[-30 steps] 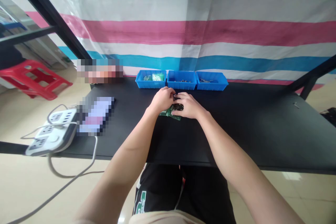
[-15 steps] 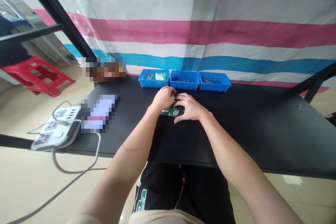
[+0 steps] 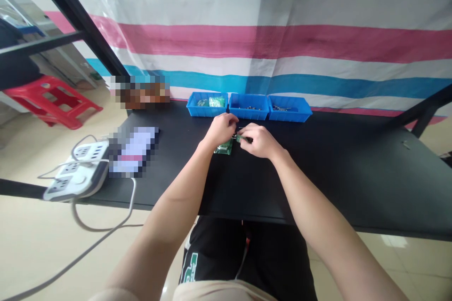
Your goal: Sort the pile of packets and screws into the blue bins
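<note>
One black tabletop [image 3: 339,174] ran far rightward, its front edge well apart from both hands. Three blue plastic bins [image 3: 249,113] lined its back. The right hand [image 3: 260,142] pinched a small green circuit board [image 3: 239,138]; the left hand [image 3: 222,128], grip unclear, overlapped green boards [image 3: 223,147] on the tabletop.

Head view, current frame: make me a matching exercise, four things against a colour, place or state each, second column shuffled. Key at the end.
1. Right hand
2. Leftmost blue bin
3. Power strip
4. Stool

A. White and grey, at the left end of the black table
B. Fingers at a small green piece
C. Red
D. Green items inside, beside the middle blue bin

Pairs: 1-B, 2-D, 3-A, 4-C
</note>
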